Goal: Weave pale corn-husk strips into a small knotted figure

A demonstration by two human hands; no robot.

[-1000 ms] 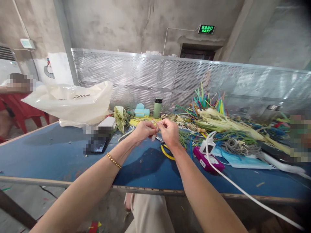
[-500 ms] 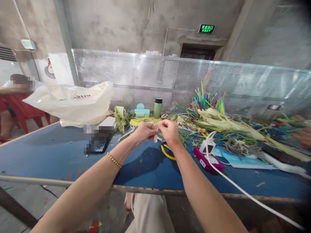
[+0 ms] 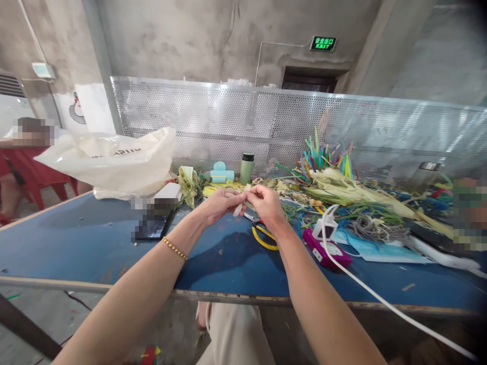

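A small pale strip [image 3: 238, 210], which looks like a piece of corn husk, is held between my hands above the blue table [image 3: 236, 274]. My left hand [image 3: 221, 207], with a beaded gold bracelet at the wrist, pinches it from the left. From the right, my right hand [image 3: 267, 204] pinches it with thumb and forefinger. One end of the strip hangs below the left fingers and another pale end stands up between the hands. Yellow-handled scissors [image 3: 263, 244] lie just under my right hand, their blades partly hidden.
Corn husks [image 3: 342, 190], a grey-green cord bundle [image 3: 376, 228] and coloured stems [image 3: 319, 154] crowd the right. A purple power strip [image 3: 323, 253] with a white cable [image 3: 380, 301] is nearer. A green bottle [image 3: 247, 169], phone [image 3: 154, 225] and white bag [image 3: 114, 162] stand around. A person sits far left.
My left hand has shifted slightly left and its fingers have opened out more along the strip. The strip's lower end now slants leftward. My right hand stays nearly in place.
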